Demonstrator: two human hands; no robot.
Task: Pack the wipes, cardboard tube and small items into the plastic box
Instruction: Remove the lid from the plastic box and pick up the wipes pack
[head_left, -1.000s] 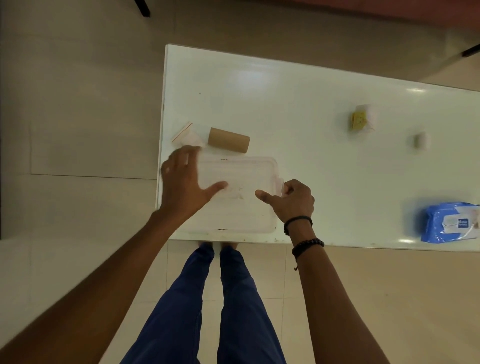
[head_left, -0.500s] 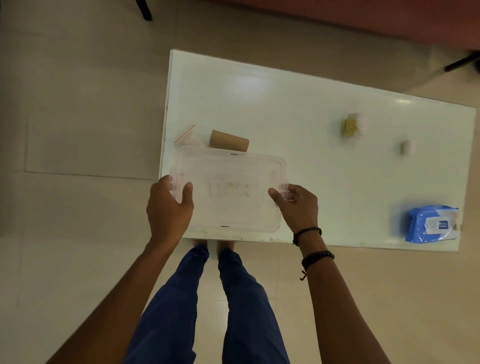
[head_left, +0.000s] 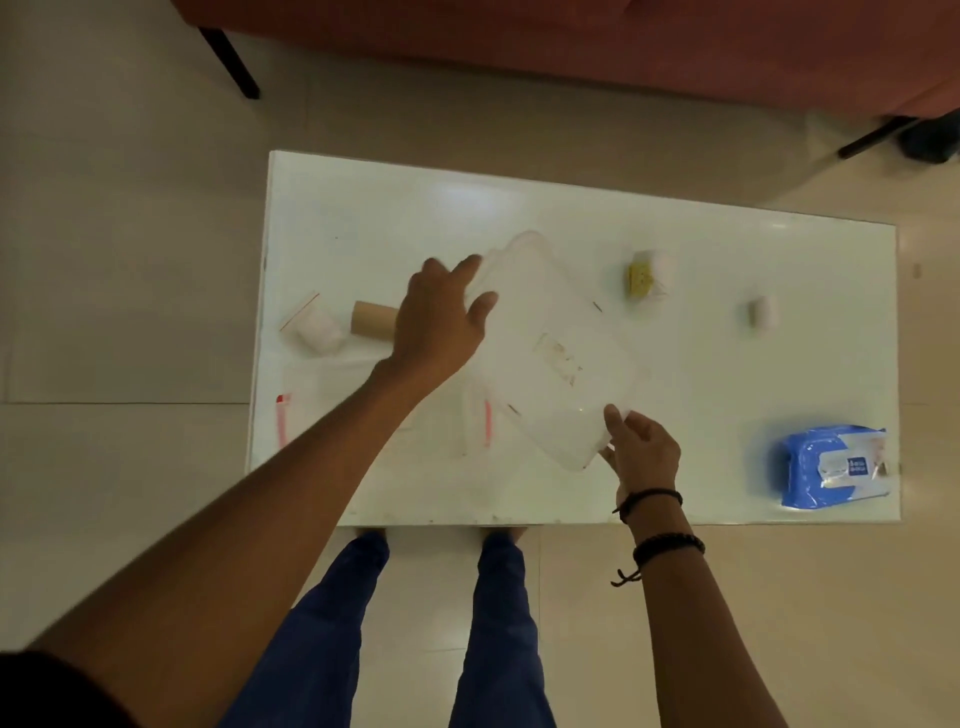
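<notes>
Lid (head_left: 550, 348) has just come off on my feed, left hand (head_left: 436, 322) and right hand (head_left: 641, 452) both gripping it, so I judge the plastic box (head_left: 452, 418) open for packing.

The left hand (head_left: 441, 317) and right hand (head_left: 641, 452) hold the clear lid (head_left: 556, 353) tilted above the white table (head_left: 363, 218); the blue wipes pack (head_left: 831, 467) lies at 4 o'clock.

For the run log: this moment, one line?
lid: off box | left hand: holds lid | right hand: pinches lid | box: open | wipes: unpacked
</notes>
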